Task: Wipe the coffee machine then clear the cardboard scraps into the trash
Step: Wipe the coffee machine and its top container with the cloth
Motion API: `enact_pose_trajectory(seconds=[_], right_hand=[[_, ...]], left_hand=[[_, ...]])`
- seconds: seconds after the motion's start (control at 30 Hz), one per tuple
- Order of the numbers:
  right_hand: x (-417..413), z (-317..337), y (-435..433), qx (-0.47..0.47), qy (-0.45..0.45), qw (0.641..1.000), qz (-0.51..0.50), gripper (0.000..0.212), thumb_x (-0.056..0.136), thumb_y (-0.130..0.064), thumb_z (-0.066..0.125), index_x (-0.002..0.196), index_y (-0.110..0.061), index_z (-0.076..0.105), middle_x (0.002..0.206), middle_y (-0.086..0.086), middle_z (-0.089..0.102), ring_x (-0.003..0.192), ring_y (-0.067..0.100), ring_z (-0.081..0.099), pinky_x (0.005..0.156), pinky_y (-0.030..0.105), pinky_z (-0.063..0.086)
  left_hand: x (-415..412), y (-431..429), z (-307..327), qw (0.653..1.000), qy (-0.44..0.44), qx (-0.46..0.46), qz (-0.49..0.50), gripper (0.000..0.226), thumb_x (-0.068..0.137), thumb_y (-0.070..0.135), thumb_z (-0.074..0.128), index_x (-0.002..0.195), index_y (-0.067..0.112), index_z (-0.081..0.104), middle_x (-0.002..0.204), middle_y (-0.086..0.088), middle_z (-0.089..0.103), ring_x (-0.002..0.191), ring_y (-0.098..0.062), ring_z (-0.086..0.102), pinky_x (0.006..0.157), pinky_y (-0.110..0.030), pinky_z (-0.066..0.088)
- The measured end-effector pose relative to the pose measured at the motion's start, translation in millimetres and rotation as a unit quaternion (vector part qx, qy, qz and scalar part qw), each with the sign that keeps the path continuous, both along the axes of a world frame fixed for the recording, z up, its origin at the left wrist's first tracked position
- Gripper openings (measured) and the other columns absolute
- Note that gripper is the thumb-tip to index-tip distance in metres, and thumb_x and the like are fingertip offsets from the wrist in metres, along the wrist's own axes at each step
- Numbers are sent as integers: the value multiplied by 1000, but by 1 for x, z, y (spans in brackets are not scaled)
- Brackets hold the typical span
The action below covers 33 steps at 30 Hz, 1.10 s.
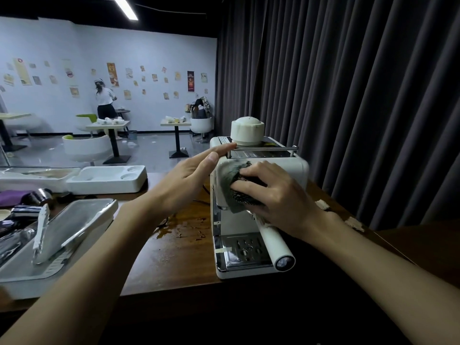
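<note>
A ceiling strip light (125, 7) brightens the far left wall (154, 48); the near counter (174, 257) lies dim, with faint glare. Wide-angle distortion bends the edges; corners soften.

Coffee machine (288, 170) front (behind cloth (224, 180))

Both bare forearms reach forward, hands close together.
The left hand (185, 181) is flat, fingers straight and together, pointing to 1 o'clock; the right hand (276, 195), at its 3 o'clock, curls its fingers toward 10 o'clock over a wadded grey cloth (225, 181).
</note>
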State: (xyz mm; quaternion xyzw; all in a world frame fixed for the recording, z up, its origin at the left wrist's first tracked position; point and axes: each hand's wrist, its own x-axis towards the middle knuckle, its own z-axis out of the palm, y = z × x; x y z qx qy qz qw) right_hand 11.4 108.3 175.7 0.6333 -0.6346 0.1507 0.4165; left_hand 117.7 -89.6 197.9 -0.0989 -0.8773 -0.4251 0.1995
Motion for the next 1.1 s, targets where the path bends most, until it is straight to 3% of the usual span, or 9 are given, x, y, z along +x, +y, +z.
enact_pose_trajectory(seconds=[0.1, 0.2, 0.37, 0.5, 0.63, 0.83, 0.97, 1.1], right_hand=[[-11, -7, 27, -31, -27, 999, -16, 28, 84, -17, 67, 106, 0, 70, 105, 21, 62, 94, 36, 61, 80, 47, 50], [-24, -19, 57, -81, -86, 992, -40, 27, 83, -11, 72, 109, -2, 70, 107, 16, 58, 100, 33, 61, 87, 46, 51], [-32, -34, 78, -168, -130, 974, -75, 29, 76, -1, 80, 104, 0, 71, 103, 14, 55, 97, 19, 57, 91, 27, 48], [-30, -36, 71, -191, -134, 970, -69, 25, 79, -5, 79, 101, 3, 70, 98, 13, 56, 92, 19, 57, 90, 21, 45], [-22, -33, 58, -178, -128, 974, -57, 24, 83, -14, 76, 101, 1, 70, 95, 11, 59, 87, 25, 60, 83, 31, 51], [-6, -22, 25, -97, -94, 991, -21, 25, 82, -13, 77, 102, -1, 70, 95, 11, 61, 81, 25, 63, 75, 31, 54], [5, -11, 0, -35, -87, 996, 0, 30, 78, -9, 80, 104, 0, 68, 98, 13, 61, 81, 28, 65, 77, 31, 55], [8, -7, -7, -8, -89, 996, 23, 31, 80, -9, 77, 107, -1, 67, 102, 13, 60, 83, 29, 64, 75, 38, 57]], left_hand=[[-2, -1, -1, 1000, 4, -11, 3, 46, 96, 63, 24, 139, 62, 39, 153, 23, 39, 142, -1, 32, 114, -33, 25], [-3, -1, -1, 1000, 12, -16, -1, 44, 97, 61, 25, 139, 61, 39, 152, 23, 41, 142, 1, 33, 116, -33, 26], [-2, 2, 2, 1000, 16, -17, -7, 40, 95, 61, 27, 132, 68, 41, 137, 41, 43, 124, 26, 35, 98, -11, 28], [-2, 1, 1, 1000, 22, -16, -4, 40, 96, 60, 28, 133, 66, 42, 144, 32, 45, 133, 12, 37, 105, -21, 31], [-2, 1, 0, 1000, 25, -15, 4, 42, 97, 60, 27, 136, 63, 42, 144, 33, 44, 133, 13, 38, 105, -19, 31], [0, 4, -1, 999, 26, -25, 10, 44, 97, 58, 30, 140, 58, 41, 143, 32, 43, 134, 11, 36, 96, -10, 28], [1, 6, 1, 999, 32, -37, 14, 40, 99, 56, 33, 139, 59, 41, 135, 32, 47, 121, 26, 37, 93, -11, 33], [-1, 5, -4, 998, 33, -43, 19, 42, 100, 52, 42, 141, 56, 39, 141, 19, 51, 127, 8, 47, 100, -25, 43]])
